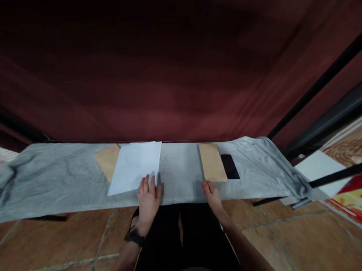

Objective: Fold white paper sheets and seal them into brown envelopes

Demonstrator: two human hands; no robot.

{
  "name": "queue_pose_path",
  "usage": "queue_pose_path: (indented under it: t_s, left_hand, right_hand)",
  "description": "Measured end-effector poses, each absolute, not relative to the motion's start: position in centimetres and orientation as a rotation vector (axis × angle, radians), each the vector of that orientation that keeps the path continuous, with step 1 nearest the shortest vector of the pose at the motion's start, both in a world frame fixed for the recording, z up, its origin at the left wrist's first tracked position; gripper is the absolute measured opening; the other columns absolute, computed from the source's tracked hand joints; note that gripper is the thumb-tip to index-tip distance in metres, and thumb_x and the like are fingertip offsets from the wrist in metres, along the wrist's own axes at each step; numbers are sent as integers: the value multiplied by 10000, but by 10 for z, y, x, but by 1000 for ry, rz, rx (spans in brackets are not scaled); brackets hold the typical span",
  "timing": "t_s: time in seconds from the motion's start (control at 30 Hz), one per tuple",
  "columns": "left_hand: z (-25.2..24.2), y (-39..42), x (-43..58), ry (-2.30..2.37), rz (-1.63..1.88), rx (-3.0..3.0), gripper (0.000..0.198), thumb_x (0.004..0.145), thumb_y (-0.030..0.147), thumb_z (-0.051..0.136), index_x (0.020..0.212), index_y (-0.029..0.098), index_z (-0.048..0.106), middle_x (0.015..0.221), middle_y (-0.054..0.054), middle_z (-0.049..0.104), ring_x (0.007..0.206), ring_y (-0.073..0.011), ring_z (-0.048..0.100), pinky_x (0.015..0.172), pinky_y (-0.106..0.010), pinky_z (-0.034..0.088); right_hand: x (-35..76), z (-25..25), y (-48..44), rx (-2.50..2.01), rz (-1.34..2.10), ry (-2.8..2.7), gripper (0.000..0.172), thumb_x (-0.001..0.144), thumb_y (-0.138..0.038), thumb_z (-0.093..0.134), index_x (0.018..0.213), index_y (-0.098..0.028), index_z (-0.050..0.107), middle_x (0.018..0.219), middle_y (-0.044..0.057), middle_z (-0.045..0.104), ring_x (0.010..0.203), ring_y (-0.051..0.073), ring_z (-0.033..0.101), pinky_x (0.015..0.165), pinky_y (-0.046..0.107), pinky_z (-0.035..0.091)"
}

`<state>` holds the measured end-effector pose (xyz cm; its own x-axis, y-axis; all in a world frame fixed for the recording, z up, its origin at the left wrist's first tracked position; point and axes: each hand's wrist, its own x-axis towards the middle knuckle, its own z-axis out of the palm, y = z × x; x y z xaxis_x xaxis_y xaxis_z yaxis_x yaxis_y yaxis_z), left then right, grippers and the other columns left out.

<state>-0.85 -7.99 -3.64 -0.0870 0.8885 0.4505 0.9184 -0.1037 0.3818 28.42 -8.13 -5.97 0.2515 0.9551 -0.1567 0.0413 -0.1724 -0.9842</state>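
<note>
A white sheet of paper (136, 166) lies on a grey cloth (60, 180) that covers a low table. My left hand (148, 200) rests flat on the sheet's near right corner, fingers stretched out. A brown envelope (107, 161) pokes out from under the sheet's left side. Another brown envelope (212, 162) lies to the right. My right hand (212, 193) sits just below its near edge, fingertips touching or almost touching it, nothing held. A black phone (229, 166) lies face up beside that envelope.
A dark red curtain (166, 72) hangs right behind the table. Black metal bars (319, 83) slant at the right. White paper (319, 170) and colourful printed material (356, 205) lie on the floor at right. Brown tiled floor (54, 245) and my dark-clothed legs are below.
</note>
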Motion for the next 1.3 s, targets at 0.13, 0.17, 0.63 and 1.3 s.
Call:
queue_pose_path:
  t_s: [0.13,0.17,0.63,1.3]
  left_hand:
    - [-40,-68,-27,-2277,-511,-1930,695,975,501,471,1493,41,415,1581,-263,355,1492,-399,275,1162,-595,280]
    - [-41,-67,-32,-2305,-410,-1929,708,969,520,479,1482,34,431,1565,-268,381,1477,-396,311,1164,-579,283]
    - [-9,-69,-46,-2047,102,-2340,381,986,176,469,1346,119,578,1405,-225,571,1275,-306,578,992,-454,503]
    - [1,-124,77,-1716,-314,-2667,377,904,14,441,1195,133,649,1105,-120,728,1022,-241,691,929,-383,521]
  right_hand:
    - [273,-70,-95,-1497,666,-1509,295,976,-414,474,910,-227,692,973,84,706,960,233,647,944,392,492]
    - [272,-72,-96,-1502,591,-1567,309,995,-393,442,921,-220,688,970,90,700,956,233,648,932,392,495]
    - [273,-80,-92,-1501,411,-1733,336,1029,-350,373,929,-210,662,927,86,683,914,218,648,888,351,504]
    - [268,-60,-76,-1556,1001,-1269,461,938,-575,396,911,-228,699,841,77,746,745,223,705,682,325,551]
